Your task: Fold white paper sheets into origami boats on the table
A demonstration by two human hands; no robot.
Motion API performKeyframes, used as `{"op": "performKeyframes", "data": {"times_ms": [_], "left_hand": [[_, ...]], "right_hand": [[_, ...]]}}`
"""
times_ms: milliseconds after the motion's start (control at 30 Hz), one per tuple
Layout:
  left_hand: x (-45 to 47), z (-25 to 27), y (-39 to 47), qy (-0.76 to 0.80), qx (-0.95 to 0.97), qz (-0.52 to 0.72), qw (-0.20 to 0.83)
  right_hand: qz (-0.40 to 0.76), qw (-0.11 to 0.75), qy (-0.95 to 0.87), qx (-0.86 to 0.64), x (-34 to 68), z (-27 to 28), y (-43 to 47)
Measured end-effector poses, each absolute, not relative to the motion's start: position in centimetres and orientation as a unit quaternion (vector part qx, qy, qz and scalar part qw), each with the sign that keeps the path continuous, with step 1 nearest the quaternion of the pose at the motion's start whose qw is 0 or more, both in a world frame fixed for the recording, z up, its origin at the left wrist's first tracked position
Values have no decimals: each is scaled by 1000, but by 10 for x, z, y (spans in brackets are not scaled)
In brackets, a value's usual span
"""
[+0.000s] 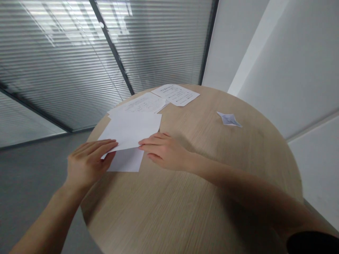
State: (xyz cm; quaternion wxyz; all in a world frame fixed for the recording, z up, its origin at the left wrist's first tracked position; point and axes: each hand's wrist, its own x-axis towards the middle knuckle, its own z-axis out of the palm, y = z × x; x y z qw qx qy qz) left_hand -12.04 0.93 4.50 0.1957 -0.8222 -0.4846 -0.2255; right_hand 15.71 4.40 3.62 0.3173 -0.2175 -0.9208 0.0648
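As listed by the clock, with twelve at the far edge of the tabletop, the contents were these.

Item: one round table [169, 218], pale wood grain.

Item: one blank white sheet [131, 128], at ten o'clock, its near edge crossing above a shaded white paper [125, 163] that showed on its six-o'clock side. Whether these were one folded piece or two could not be told.

Item: left hand [86, 163], at nine o'clock, clamped on the sheet's near left corner, fingers on top and thumb beneath.

Item: right hand [165, 151], near the middle of the table, towards ten o'clock. Fingers lay close together, tips touching the sheet's near right corner, with the thumb apart on the near side; whether they pinched the paper could not be told.

Item: written pages [144, 101], at eleven o'clock, just beyond the sheet and partly covered by it.

Item: one printed page [177, 94], just short of twelve, touching the written pages; text too small to read.

Item: one small folded paper [228, 119], at one o'clock, pointed at both ends, well apart from the hands.

Surroundings: slatted blinds [164, 42] from ten to twelve; white wall [299, 60] from one to three; grey floor [31, 183] at nine; black sleeve [312, 242] at four.
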Motion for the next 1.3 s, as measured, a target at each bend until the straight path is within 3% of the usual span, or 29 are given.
{"op": "performKeyframes", "data": {"times_ms": [200,467,633,833,933,1100,1300], "left_hand": [[-64,60,-5,-349,-880,-221,234],[21,58,-22,-227,-929,-202,209],[30,64,-19,-229,-925,-214,214],[46,68,-24,-201,-938,-213,187],[43,69,-20,-178,-947,-222,149],[9,59,11,-191,-948,-253,-5],[-12,30,36,-277,-944,-113,-137]], "right_hand": [[75,474,-846,-230,238,42,41],[120,291,-903,-293,311,12,24],[189,281,-903,-264,339,6,11],[136,291,-891,-320,343,-13,12],[145,264,-891,-339,346,-22,14],[264,263,-875,-310,355,-27,15],[363,299,-831,-298,358,-26,12]]}}
